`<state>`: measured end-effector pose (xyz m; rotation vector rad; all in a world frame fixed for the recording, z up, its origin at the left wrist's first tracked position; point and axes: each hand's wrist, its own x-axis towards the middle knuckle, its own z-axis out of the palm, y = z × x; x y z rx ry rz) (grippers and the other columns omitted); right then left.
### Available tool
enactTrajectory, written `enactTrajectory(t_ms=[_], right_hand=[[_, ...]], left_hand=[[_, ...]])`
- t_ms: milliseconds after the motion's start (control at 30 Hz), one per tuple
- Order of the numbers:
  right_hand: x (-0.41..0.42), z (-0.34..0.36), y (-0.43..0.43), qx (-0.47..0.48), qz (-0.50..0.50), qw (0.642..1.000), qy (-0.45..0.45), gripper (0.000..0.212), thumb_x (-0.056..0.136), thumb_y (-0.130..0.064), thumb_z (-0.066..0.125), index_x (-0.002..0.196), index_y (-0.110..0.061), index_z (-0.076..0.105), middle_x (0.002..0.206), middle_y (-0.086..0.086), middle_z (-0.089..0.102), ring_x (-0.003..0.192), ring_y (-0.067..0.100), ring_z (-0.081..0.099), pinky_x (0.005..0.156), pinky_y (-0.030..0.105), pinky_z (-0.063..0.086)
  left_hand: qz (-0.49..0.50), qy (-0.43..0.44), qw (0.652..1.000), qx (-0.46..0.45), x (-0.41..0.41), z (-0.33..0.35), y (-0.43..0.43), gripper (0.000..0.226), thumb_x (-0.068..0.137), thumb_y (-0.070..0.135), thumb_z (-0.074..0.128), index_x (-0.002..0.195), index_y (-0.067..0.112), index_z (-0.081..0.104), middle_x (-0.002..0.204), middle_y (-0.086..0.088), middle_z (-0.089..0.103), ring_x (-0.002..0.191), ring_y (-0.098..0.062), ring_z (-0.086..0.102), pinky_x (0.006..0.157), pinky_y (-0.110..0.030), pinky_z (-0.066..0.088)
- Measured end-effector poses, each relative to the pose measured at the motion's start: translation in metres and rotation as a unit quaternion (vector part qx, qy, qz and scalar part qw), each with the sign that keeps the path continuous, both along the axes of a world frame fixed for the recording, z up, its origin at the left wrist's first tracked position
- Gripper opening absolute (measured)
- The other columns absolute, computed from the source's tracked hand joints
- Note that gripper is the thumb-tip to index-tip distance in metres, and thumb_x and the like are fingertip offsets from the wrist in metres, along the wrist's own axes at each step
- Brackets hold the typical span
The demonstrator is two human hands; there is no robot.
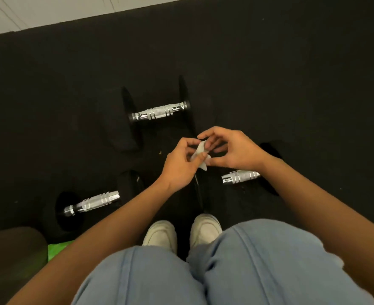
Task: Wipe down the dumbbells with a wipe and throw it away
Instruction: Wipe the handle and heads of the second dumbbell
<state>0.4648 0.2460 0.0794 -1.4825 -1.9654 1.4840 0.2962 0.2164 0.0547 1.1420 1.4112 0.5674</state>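
Note:
Three black dumbbells with chrome handles lie on the dark floor: a far dumbbell, a left dumbbell and a right dumbbell partly hidden under my right forearm. A small crumpled white wipe is pinched between both hands above the floor, in the middle of the three. My left hand grips its lower part with thumb and fingers. My right hand holds its upper edge with curled fingertips.
My knees in light blue jeans and white shoes fill the bottom of the view. A dark brown rounded object and a bright green patch sit at lower left. A white wall runs along the far edge of the floor.

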Motion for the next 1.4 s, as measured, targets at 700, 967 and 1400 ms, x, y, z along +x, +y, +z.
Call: enactTrajectory(t_ms=[700,967,1400], right_hand=[[0.104,-0.048,-0.031,0.120,-0.090,0.906,-0.395,0.040,0.090,-0.015,0.050,0.130,-0.016,0.051,0.131,0.003,0.048,0.125,0.023,0.038,0.106,0.037,0.027],[0.106,-0.055,-0.030,0.153,-0.116,0.900,-0.391,0.037,0.089,-0.014,0.049,0.124,-0.016,0.056,0.127,0.001,0.053,0.123,0.021,0.042,0.105,0.036,0.027],[0.113,-0.059,-0.033,0.176,-0.113,0.895,-0.395,0.034,0.088,-0.021,0.049,0.121,-0.020,0.059,0.124,-0.002,0.055,0.119,0.019,0.045,0.098,0.036,0.031]], left_hand=[[-0.397,0.285,0.865,0.113,0.090,-0.013,0.026,0.032,0.090,0.032,0.058,0.122,0.026,0.062,0.116,-0.002,0.064,0.104,-0.019,0.060,0.085,-0.031,0.049],[-0.476,0.362,0.797,0.081,0.104,-0.027,0.026,0.027,0.092,0.015,0.054,0.117,0.016,0.065,0.112,-0.010,0.064,0.097,-0.025,0.062,0.079,-0.036,0.055],[-0.521,0.370,0.767,0.057,0.106,-0.013,0.035,0.027,0.086,0.008,0.064,0.111,0.019,0.068,0.118,-0.005,0.060,0.104,-0.022,0.059,0.086,-0.031,0.053]])
